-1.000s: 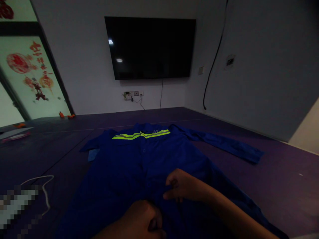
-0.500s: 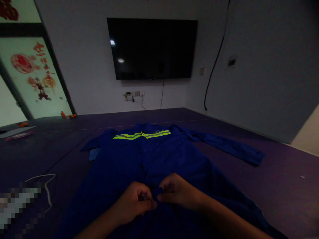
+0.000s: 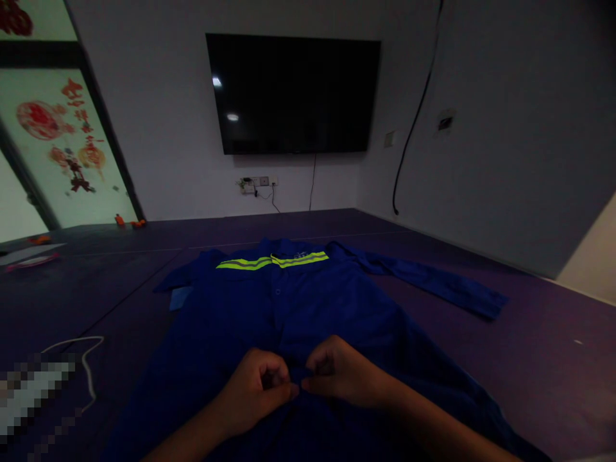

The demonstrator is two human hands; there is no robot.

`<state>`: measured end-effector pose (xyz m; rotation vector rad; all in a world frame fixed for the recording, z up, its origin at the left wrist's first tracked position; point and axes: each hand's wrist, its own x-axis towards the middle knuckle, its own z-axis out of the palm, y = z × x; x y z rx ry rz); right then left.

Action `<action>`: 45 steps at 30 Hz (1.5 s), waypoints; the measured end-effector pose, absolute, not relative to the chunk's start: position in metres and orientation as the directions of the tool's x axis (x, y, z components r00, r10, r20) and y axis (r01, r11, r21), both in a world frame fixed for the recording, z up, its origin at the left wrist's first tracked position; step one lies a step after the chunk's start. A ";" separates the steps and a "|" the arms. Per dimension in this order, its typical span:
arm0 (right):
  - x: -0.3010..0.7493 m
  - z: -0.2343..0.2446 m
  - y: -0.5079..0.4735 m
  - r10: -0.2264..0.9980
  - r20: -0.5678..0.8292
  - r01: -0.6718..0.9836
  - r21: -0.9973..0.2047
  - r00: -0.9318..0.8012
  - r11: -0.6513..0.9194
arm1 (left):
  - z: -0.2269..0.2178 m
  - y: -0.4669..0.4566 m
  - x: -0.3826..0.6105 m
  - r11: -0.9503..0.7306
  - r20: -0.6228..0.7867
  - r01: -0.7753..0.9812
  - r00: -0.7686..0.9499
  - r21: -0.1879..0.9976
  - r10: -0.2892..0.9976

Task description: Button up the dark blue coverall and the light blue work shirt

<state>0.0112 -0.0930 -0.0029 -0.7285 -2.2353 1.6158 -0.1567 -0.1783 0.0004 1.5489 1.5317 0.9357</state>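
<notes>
Both the left hand [image 3: 253,391] and right hand [image 3: 344,372] are totally bare, with smooth backs and rounded knuckles. Left forearm [image 3: 197,427] comes in around 7 o'clock, right forearm [image 3: 423,414] around 5 o'clock, both pretty slim and bare right out to the frame edge. Too dark for finer detail tbh.

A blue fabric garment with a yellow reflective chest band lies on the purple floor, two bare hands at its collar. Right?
Not the collar: the head view shows the bare left hand and bare right hand at the front of the blue fabric garment, below the yellow reflective band. The rest stands.
</notes>
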 end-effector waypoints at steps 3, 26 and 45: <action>0.009 -0.004 -0.095 0.593 -0.031 0.248 -0.925 -0.804 0.288 | 0.001 -0.178 -0.158 -0.006 -0.020 0.451 0.052 0.893 0.998; 0.004 -0.008 -0.089 0.596 -0.072 0.154 -0.984 -0.800 0.089 | 0.004 -0.176 -0.155 -0.007 -0.005 0.528 0.023 0.849 1.000; 0.008 -0.007 -0.091 0.488 -0.106 0.228 -0.953 -0.866 0.198 | -0.001 -0.178 -0.156 -0.106 0.045 0.631 0.112 0.768 0.993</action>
